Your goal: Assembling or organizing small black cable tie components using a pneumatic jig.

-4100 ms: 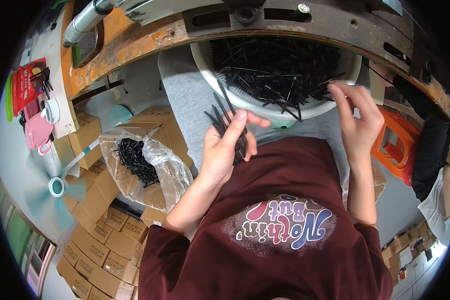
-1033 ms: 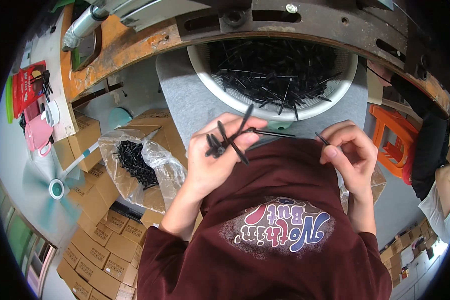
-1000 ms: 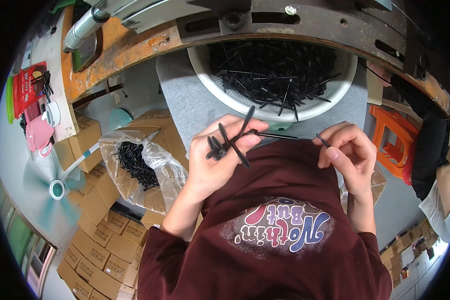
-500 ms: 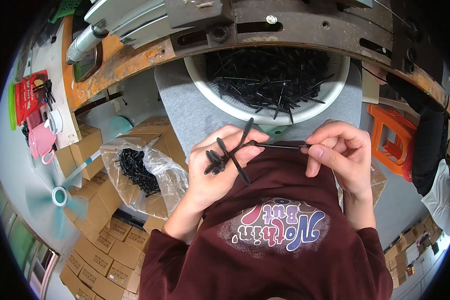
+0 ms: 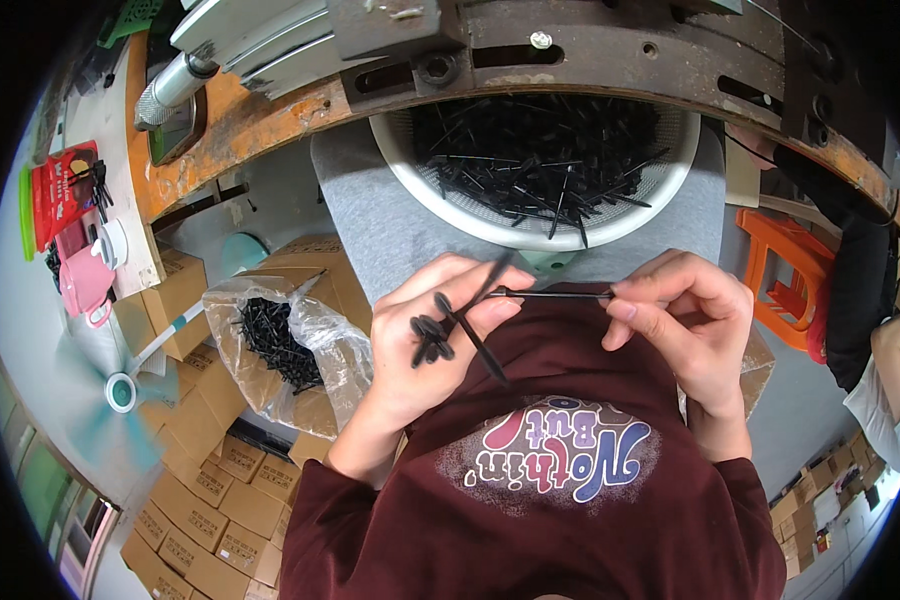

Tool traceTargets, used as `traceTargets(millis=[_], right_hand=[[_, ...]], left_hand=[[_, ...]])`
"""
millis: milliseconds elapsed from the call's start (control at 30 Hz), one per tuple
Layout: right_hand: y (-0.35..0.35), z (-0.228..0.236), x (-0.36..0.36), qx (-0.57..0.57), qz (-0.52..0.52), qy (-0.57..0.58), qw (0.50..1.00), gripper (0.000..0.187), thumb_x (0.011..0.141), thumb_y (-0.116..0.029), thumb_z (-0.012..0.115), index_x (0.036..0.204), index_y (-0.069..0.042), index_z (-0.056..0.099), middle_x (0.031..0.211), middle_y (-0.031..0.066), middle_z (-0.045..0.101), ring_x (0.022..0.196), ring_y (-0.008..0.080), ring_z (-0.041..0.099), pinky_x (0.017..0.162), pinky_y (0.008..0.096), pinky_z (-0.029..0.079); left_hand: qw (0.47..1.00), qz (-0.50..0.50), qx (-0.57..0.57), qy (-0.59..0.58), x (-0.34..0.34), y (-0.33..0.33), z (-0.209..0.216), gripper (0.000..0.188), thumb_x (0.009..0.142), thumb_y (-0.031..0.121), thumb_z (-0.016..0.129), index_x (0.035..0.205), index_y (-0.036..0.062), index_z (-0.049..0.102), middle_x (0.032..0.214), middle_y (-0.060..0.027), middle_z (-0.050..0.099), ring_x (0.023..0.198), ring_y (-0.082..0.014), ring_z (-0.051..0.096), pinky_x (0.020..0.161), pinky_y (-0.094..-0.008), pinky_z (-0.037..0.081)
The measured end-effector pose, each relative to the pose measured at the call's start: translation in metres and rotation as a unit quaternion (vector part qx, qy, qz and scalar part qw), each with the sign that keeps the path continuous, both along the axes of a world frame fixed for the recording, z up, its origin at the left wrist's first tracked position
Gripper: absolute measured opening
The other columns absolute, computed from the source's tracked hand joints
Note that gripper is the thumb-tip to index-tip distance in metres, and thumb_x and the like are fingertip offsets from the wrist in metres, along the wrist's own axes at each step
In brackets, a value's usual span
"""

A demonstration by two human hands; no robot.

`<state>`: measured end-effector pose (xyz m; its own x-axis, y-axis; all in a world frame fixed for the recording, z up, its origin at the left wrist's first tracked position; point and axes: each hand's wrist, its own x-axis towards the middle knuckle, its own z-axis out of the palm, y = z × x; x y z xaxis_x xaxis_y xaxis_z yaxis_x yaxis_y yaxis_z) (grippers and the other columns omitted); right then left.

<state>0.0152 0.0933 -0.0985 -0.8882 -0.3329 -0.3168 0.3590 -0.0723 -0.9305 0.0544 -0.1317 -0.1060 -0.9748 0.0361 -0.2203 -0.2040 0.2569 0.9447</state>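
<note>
My left hand [image 5: 420, 330] is closed round several slim black sticks [image 5: 473, 340] with thicker, rounded ends, which fan out from between its fingers. One thin black rod [image 5: 555, 294] runs level from the left fingertips across to my right hand [image 5: 685, 315]. There the thumb and forefinger pinch the rod's other end. Both hands are held above my lap, in front of a white mesh basket [image 5: 530, 236] heaped with similar black sticks [image 5: 540, 160]. What their tips are made of is too small to tell.
A worn bench with metal machine parts [image 5: 410, 75] overhangs the basket. On the left are an open bag [image 5: 335, 365] of black pieces, a fan [image 5: 120, 392] and stacked cartons [image 5: 200, 530]. An orange plastic stool [image 5: 785, 265] and another person's arm [image 5: 888, 355] are at the right.
My right hand has shifted slightly right, still pinching the rod's end. The sticks in my left hand have tilted a little. At the far right, another person's arm has come into view.
</note>
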Motion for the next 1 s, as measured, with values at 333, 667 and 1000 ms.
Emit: traceTargets(millis=[333,667,1000], right_hand=[[0.004,-0.004,-0.004,-0.026,0.014,0.036,0.999,0.009,0.082,0.015,0.065,0.087,0.008,0.066,0.087,0.0176,0.068,0.073,0.0206,0.072,0.066,0.0276,0.059],[0.025,-0.015,-0.017,-0.02,-0.148,0.013,0.989,0.01,0.082,0.008,0.061,0.087,0.001,0.057,0.08,0.0096,0.063,0.052,0.0071,0.052,0.049,0.0182,0.041],[0.042,-0.009,-0.021,-0.105,-0.148,-0.053,0.982,0.008,0.081,0.005,0.056,0.086,-0.001,0.053,0.074,0.0059,0.054,0.045,0.004,0.036,0.043,0.0187,0.027]], left_hand=[[0.995,-0.03,-0.049,0.077,-0.006,0.004,0.001,0.026,0.078,-0.001,0.076,0.104,-0.0021,0.071,0.09,-0.011,0.071,0.079,-0.0211,0.068,0.067,-0.0301,0.053],[0.895,0.103,0.352,-0.253,-0.04,0.028,-0.035,0.05,0.101,0.024,0.053,0.143,0.0022,0.039,0.125,-0.0112,0.057,0.091,-0.0119,0.059,0.075,-0.0262,0.053],[0.972,-0.127,0.168,-0.101,-0.038,0.022,-0.023,0.058,0.091,0.004,0.063,0.145,0.0014,0.042,0.137,-0.0134,0.054,0.121,-0.0212,0.057,0.095,-0.0322,0.05]])
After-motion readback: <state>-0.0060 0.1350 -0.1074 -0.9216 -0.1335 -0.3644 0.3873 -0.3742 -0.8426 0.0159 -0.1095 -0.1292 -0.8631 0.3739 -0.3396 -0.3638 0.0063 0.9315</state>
